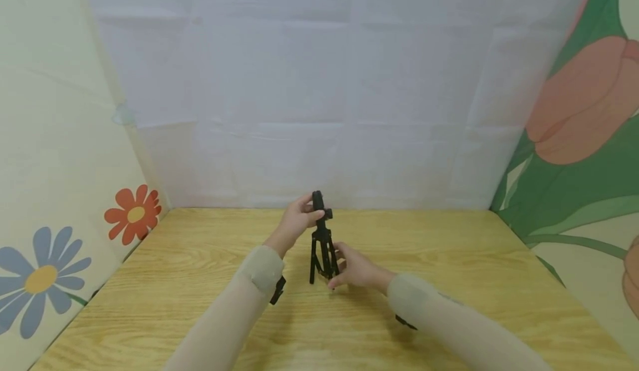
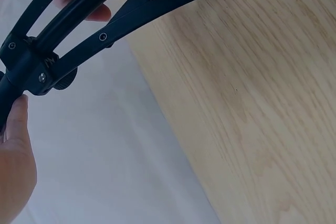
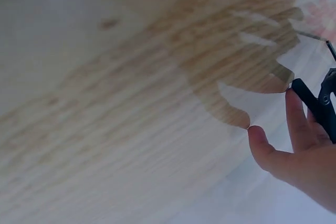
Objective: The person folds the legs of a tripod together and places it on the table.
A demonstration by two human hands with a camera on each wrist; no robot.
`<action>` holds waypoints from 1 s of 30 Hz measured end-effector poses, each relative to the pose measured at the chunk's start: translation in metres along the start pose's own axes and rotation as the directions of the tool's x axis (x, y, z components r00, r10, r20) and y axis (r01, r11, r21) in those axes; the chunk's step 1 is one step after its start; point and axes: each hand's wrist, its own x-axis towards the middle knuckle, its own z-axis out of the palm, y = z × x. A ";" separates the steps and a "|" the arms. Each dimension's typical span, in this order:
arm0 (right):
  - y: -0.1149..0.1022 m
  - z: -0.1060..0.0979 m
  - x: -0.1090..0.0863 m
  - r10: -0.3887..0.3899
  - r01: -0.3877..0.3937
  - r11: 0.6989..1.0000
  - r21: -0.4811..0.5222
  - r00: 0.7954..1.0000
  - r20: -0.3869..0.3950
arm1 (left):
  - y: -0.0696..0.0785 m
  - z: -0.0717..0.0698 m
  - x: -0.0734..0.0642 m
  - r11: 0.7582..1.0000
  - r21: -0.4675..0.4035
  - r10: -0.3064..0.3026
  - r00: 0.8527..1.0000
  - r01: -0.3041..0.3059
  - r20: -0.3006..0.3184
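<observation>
A small black tripod (image 1: 321,233) stands on the wooden table with its legs partly spread. My left hand (image 1: 294,224) grips the upper column, thumb in front and fingers behind. In the left wrist view, the tripod's leg hub (image 2: 29,65) sits just past the left thumb (image 2: 19,116). Low on the right side, my right hand (image 1: 356,269) is at the legs. Its fingers touch one leg (image 3: 314,104) near the foot, while the thumb (image 3: 258,136) stays apart from that leg in the right wrist view.
The wooden table (image 1: 199,282) reaches back to a creased white sheet (image 1: 299,82). Flower-printed panels flank it, with a blue flower (image 1: 42,279) on the left and a large pink tulip (image 1: 584,102) on the right.
</observation>
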 end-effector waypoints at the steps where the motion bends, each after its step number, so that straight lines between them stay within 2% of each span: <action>1: 0.000 0.000 0.000 0.007 -0.007 1.000 -0.007 1.000 0.005 | 0.000 -0.001 0.000 1.000 -0.003 -0.001 1.000 0.001 -0.001; 8: -0.001 -0.001 0.002 0.036 -0.036 0.999 -0.016 0.999 0.037 | -0.002 -0.005 0.003 1.000 -0.023 -0.021 1.000 0.021 -0.002; 24: -0.004 0.001 0.002 0.048 -0.046 0.998 -0.049 0.998 0.036 | -0.004 -0.008 0.008 0.999 -0.025 -0.037 0.999 0.038 0.022; 27: -0.005 0.002 0.002 0.033 -0.031 0.997 -0.071 0.999 0.029 | -0.004 -0.008 0.009 0.999 -0.028 -0.037 0.999 0.038 0.021; 30: -0.004 0.002 0.004 -0.016 0.017 0.994 -0.107 1.000 0.017 | -0.004 -0.007 0.008 0.999 -0.039 -0.035 0.999 0.035 0.010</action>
